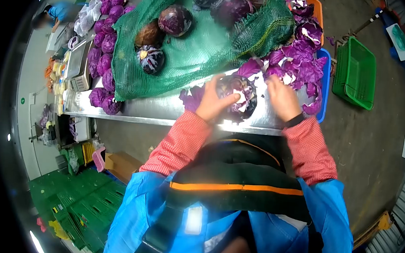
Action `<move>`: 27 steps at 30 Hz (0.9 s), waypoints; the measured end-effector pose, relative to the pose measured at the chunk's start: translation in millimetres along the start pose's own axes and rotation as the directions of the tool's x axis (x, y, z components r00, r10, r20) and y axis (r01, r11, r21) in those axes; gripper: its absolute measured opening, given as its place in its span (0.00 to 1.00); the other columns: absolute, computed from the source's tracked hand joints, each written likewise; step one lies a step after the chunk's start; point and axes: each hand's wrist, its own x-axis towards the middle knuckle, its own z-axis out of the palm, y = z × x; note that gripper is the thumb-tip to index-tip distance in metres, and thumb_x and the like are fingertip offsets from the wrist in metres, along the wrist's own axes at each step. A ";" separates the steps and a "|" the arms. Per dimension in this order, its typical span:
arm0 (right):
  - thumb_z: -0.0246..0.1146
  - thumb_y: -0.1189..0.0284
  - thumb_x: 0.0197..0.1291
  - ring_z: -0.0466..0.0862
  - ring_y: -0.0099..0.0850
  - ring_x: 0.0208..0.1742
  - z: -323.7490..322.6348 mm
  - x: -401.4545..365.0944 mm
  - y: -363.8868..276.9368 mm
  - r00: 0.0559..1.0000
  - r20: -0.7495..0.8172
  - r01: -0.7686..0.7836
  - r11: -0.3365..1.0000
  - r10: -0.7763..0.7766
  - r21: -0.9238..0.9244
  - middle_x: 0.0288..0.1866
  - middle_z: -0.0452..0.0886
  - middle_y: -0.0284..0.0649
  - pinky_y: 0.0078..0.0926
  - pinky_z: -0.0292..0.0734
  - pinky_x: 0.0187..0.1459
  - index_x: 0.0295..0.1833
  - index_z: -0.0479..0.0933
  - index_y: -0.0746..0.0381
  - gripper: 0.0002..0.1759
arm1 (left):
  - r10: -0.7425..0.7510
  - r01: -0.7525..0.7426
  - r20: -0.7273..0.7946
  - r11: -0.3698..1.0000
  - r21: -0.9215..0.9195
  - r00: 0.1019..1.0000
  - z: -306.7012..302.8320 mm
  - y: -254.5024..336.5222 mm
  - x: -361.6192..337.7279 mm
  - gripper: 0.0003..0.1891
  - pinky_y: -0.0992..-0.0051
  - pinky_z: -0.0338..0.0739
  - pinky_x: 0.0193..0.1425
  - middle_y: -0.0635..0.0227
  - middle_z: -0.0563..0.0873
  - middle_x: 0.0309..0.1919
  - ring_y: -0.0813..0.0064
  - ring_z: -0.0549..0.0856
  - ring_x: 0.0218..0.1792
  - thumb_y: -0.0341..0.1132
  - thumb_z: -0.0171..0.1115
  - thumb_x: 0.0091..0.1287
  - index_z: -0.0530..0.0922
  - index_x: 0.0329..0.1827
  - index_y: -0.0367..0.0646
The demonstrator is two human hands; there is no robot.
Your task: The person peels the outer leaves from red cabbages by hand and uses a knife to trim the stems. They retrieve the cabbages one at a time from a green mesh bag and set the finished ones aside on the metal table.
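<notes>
Purple cabbage, 1 head, is grasped by your left hand; it lies just left of your right hand, whose finger grip I cannot tell.

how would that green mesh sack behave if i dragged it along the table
The green mesh sack looks floppy, since it lies in loose folds. It would probably drag heavily, with several red cabbages resting on it. Those are roundish, so they may well roll as the mesh shifts.
</notes>
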 end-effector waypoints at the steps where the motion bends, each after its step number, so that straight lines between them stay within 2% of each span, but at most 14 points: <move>1: 0.51 0.60 0.73 0.83 0.57 0.33 4.1 -9.6 -15.7 1.000 -0.005 -0.020 0.994 0.019 -0.110 0.29 0.83 0.55 0.55 0.76 0.34 0.46 0.72 0.62 0.15 | -0.053 0.054 0.016 0.994 -0.093 0.998 -1.3 -10.3 7.3 0.46 0.67 0.71 0.67 0.49 0.71 0.65 0.63 0.75 0.63 0.45 0.76 0.57 0.60 0.73 0.36; 4: 0.56 0.62 0.70 0.83 0.50 0.26 11.7 -39.6 -35.2 0.987 -0.092 0.105 0.958 -0.134 -0.268 0.25 0.81 0.49 0.47 0.77 0.27 0.43 0.73 0.59 0.11 | -0.185 0.145 -0.093 0.933 -0.330 0.978 6.4 3.7 3.4 0.47 0.69 0.73 0.65 0.50 0.72 0.64 0.63 0.77 0.61 0.45 0.76 0.59 0.57 0.75 0.34; 7: 0.58 0.64 0.69 0.83 0.46 0.22 18.6 -51.3 -33.9 0.980 -0.092 0.137 0.934 -0.176 -0.331 0.23 0.80 0.46 0.43 0.77 0.24 0.42 0.74 0.57 0.08 | -0.208 0.131 -0.229 0.942 -0.309 0.951 18.7 0.7 -2.6 0.47 0.63 0.68 0.69 0.49 0.64 0.66 0.58 0.68 0.67 0.48 0.77 0.55 0.61 0.75 0.39; 9: 0.58 0.64 0.69 0.83 0.45 0.22 28.3 -51.1 -26.2 0.976 -0.089 0.159 0.933 -0.197 -0.323 0.23 0.80 0.45 0.43 0.78 0.24 0.42 0.74 0.57 0.08 | -0.197 0.120 -0.238 0.945 -0.304 0.951 23.4 6.5 -7.3 0.48 0.62 0.67 0.69 0.53 0.64 0.65 0.59 0.68 0.66 0.47 0.76 0.55 0.60 0.75 0.40; 10: 0.56 0.64 0.70 0.83 0.49 0.23 28.2 -48.4 -22.9 0.978 -0.088 0.150 0.937 -0.187 -0.317 0.24 0.80 0.48 0.46 0.78 0.26 0.42 0.73 0.60 0.10 | -0.199 0.121 -0.236 0.944 -0.307 0.951 24.3 8.3 -9.0 0.48 0.62 0.67 0.69 0.53 0.64 0.64 0.59 0.68 0.65 0.48 0.77 0.55 0.60 0.76 0.41; 13: 0.53 0.63 0.72 0.82 0.53 0.25 28.7 -33.0 8.6 0.987 -0.156 -0.060 0.979 0.029 -0.194 0.27 0.82 0.52 0.51 0.77 0.29 0.46 0.74 0.62 0.13 | -0.181 0.124 -0.232 0.962 -0.243 0.956 24.5 14.8 -13.7 0.48 0.63 0.68 0.68 0.55 0.64 0.62 0.60 0.69 0.64 0.47 0.77 0.54 0.60 0.76 0.43; 15: 0.50 0.62 0.73 0.82 0.57 0.28 7.3 -13.9 30.0 0.968 -0.155 -0.225 0.959 0.199 -0.171 0.30 0.83 0.57 0.54 0.75 0.30 0.53 0.74 0.64 0.17 | -0.129 0.089 -0.240 0.981 -0.171 0.962 23.5 17.3 -16.0 0.48 0.63 0.68 0.68 0.55 0.64 0.62 0.61 0.69 0.63 0.46 0.77 0.54 0.61 0.75 0.44; 16: 0.49 0.61 0.74 0.84 0.56 0.31 0.5 -11.6 27.5 0.978 -0.083 -0.200 0.972 0.191 -0.124 0.31 0.83 0.58 0.53 0.76 0.33 0.58 0.74 0.63 0.19 | -0.099 0.084 -0.222 0.994 -0.077 0.970 21.4 17.5 -17.7 0.49 0.63 0.65 0.72 0.49 0.65 0.66 0.59 0.69 0.67 0.50 0.76 0.55 0.60 0.75 0.36; 17: 0.57 0.59 0.71 0.85 0.55 0.32 5.2 -13.0 20.0 0.982 -0.136 -0.129 0.991 0.131 0.027 0.27 0.82 0.56 0.51 0.75 0.33 0.56 0.75 0.63 0.20 | -0.085 0.073 -0.215 0.995 -0.064 0.973 21.3 17.6 -17.6 0.49 0.63 0.65 0.72 0.50 0.65 0.66 0.59 0.69 0.67 0.50 0.76 0.55 0.60 0.75 0.36; 19: 0.62 0.51 0.65 0.86 0.53 0.33 -2.3 -15.7 -38.0 0.985 0.025 -0.171 0.984 0.170 0.054 0.29 0.84 0.54 0.47 0.79 0.38 0.58 0.73 0.63 0.28 | -0.068 0.063 -0.183 0.997 -0.033 0.981 21.0 25.9 -22.1 0.49 0.63 0.65 0.73 0.51 0.64 0.66 0.59 0.69 0.67 0.50 0.76 0.55 0.60 0.75 0.37; 21: 0.68 0.50 0.58 0.87 0.50 0.34 6.7 -13.4 -49.8 0.991 -0.026 -0.124 0.977 0.130 0.176 0.31 0.85 0.53 0.42 0.80 0.37 0.57 0.74 0.63 0.31 | -0.063 0.055 -0.129 0.996 -0.065 0.990 15.6 20.3 -21.1 0.50 0.64 0.62 0.74 0.52 0.65 0.67 0.59 0.68 0.68 0.49 0.77 0.55 0.59 0.76 0.36; 22: 0.70 0.56 0.58 0.87 0.48 0.34 7.9 -11.5 -46.7 0.989 -0.004 -0.140 0.963 0.145 0.229 0.32 0.85 0.53 0.40 0.80 0.36 0.55 0.75 0.63 0.26 | -0.037 0.026 -0.113 0.995 -0.094 0.993 13.8 7.7 -19.7 0.50 0.64 0.62 0.74 0.52 0.65 0.67 0.60 0.68 0.69 0.48 0.77 0.55 0.59 0.76 0.36; 25: 0.71 0.61 0.58 0.88 0.44 0.32 14.4 -11.4 -35.4 0.995 -0.042 0.100 0.928 -0.091 0.358 0.32 0.86 0.50 0.36 0.79 0.34 0.53 0.76 0.63 0.23 | 0.056 -0.063 -0.070 0.993 -0.101 0.996 6.3 -5.6 -22.6 0.49 0.65 0.63 0.74 0.53 0.67 0.68 0.62 0.69 0.69 0.42 0.76 0.56 0.57 0.77 0.37; 27: 0.70 0.65 0.59 0.87 0.38 0.31 13.0 -12.1 -24.4 0.990 0.111 0.013 0.859 -0.082 0.512 0.32 0.85 0.48 0.31 0.79 0.34 0.51 0.76 0.64 0.19 | 0.099 -0.104 -0.037 0.977 -0.185 0.994 2.8 -28.1 -20.6 0.48 0.65 0.63 0.74 0.54 0.67 0.68 0.62 0.69 0.69 0.40 0.76 0.56 0.56 0.77 0.37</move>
